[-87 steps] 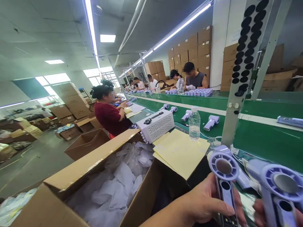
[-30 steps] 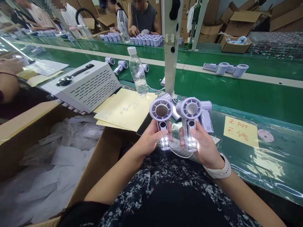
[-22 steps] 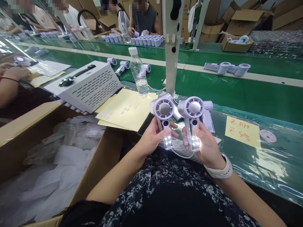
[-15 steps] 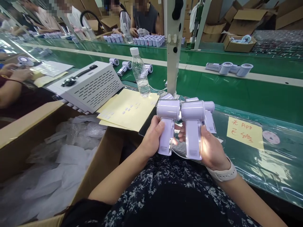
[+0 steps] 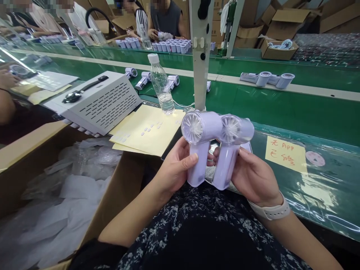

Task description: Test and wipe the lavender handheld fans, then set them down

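Two lilac handheld fans stand side by side in front of me, heads up and handles down, their round grilles turned toward the left and me. My left hand (image 5: 180, 163) is closed around the handle of the left fan (image 5: 198, 163), thumb across its front. The right fan (image 5: 225, 165) is gripped by my right hand (image 5: 251, 174), which wears a pale wristband. The two heads touch or overlap. Behind them, part of another lilac piece shows, mostly hidden by the fans and my right hand.
A water bottle (image 5: 163, 86) stands on yellow paper (image 5: 140, 138) beside a grey slotted metal box (image 5: 104, 101). An open carton (image 5: 118, 195) of plastic bags is at left. More fans (image 5: 264, 78) lie along the green conveyor (image 5: 230, 101). A metal post (image 5: 200, 67) rises ahead. Co-workers sit beyond.
Both fans have been turned in my hands, so their grilles now show instead of the sides of the heads. Another fan has come into sight on the belt beside the post.
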{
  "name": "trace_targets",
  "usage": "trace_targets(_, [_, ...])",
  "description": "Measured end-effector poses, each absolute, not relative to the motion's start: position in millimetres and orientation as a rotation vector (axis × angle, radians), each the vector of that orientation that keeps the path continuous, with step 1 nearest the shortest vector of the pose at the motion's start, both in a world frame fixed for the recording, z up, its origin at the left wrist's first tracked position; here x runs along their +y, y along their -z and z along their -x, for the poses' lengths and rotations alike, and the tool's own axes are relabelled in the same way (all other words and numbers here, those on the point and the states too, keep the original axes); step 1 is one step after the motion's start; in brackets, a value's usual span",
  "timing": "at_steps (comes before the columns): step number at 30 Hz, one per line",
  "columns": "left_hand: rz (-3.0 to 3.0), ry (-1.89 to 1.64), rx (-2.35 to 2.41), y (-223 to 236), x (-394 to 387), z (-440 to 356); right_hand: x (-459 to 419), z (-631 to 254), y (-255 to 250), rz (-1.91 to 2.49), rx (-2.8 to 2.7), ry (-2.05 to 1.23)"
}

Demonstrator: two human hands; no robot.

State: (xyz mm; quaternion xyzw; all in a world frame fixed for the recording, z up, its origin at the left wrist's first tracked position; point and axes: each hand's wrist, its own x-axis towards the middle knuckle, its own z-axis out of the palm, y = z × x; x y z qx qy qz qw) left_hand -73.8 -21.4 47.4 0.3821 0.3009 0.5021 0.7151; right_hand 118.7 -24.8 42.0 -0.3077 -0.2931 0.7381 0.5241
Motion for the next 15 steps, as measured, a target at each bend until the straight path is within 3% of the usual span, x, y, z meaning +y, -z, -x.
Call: trace_targets(15, [-0.596,-1.054,0.495,-39,-9,72,-24,-122,-49,0.638,-0.725,-1.730])
